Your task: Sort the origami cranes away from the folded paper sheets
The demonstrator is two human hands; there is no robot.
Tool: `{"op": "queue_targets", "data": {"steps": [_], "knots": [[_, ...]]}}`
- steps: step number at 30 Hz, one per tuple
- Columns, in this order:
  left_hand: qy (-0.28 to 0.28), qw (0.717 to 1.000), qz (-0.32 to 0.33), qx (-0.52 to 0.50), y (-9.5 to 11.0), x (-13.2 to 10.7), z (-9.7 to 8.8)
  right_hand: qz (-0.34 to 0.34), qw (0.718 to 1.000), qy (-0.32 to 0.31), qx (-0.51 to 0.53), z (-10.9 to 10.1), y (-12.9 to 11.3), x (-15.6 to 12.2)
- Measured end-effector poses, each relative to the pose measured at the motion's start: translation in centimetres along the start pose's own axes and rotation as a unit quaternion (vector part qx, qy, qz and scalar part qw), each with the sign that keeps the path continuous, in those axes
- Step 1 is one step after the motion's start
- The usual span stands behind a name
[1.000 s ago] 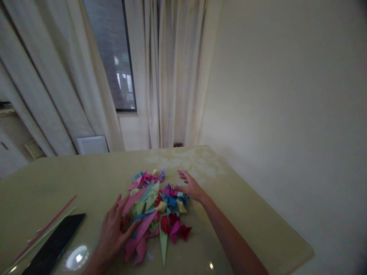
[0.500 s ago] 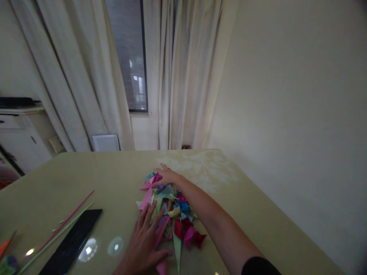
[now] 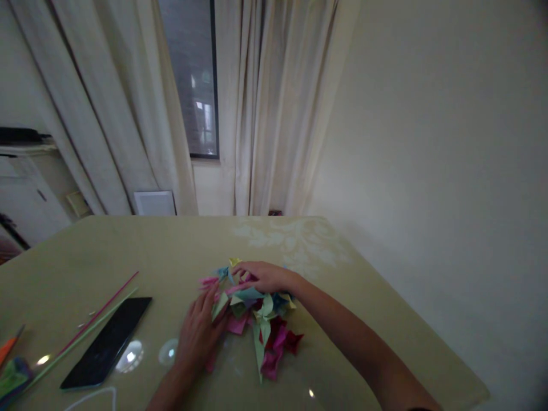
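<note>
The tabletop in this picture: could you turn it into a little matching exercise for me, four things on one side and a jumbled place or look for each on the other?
Column one
1. left hand
2. right hand
3. flat slab
4. pink stick

Column two
A. black, lying on the table
B. over the far part of the folded paper pile
C. thin and straight, beside a pale green stick
D. at the left side of the folded paper pile

Right pairs: 1-D, 2-B, 3-A, 4-C
</note>
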State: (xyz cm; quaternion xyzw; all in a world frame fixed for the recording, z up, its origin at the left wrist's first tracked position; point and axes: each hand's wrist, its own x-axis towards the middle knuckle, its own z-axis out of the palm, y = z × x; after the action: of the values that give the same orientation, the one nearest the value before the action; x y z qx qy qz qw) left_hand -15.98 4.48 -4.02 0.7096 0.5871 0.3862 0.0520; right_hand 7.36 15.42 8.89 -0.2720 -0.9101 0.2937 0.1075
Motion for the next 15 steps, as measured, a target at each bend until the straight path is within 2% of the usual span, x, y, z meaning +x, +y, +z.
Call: {"op": "queue_targets", "data": {"steps": [3, 5, 7, 9, 11, 13, 15], "knots": [[-0.002, 0.998, -0.016, -0.054, 0.0, 0.0, -0.3, -0.005, 0.991, 0.133, -0.007, -0.4, -0.9, -5.6], [0.018, 0.997, -0.027, -0.076, 0.2, -0.1, -0.7, 0.046, 0.972, 0.228, 0.021, -0.1, -1.0, -9.5], [0.041, 0.995, -0.030, -0.088, 0.6, 0.1, -1.2, 0.110, 0.953, 0.283, 0.021, 1.1, -0.9, -13.0], [0.049, 0.994, -0.023, -0.095, 1.0, 0.3, -1.8, 0.163, 0.950, 0.265, 0.011, 3.2, -0.8, -15.8], [0.043, 0.994, -0.008, -0.096, 1.3, 0.4, -2.2, 0.204, 0.957, 0.207, 0.014, 5.6, -0.9, -17.4], [0.024, 0.996, 0.013, -0.083, 1.5, 0.4, -2.3, 0.229, 0.961, 0.154, 0.002, 7.7, -1.0, -17.8], [-0.003, 0.998, 0.041, -0.050, 1.8, 0.0, -2.0, 0.231, 0.964, 0.127, -0.023, 9.0, -0.9, -17.0]]}}
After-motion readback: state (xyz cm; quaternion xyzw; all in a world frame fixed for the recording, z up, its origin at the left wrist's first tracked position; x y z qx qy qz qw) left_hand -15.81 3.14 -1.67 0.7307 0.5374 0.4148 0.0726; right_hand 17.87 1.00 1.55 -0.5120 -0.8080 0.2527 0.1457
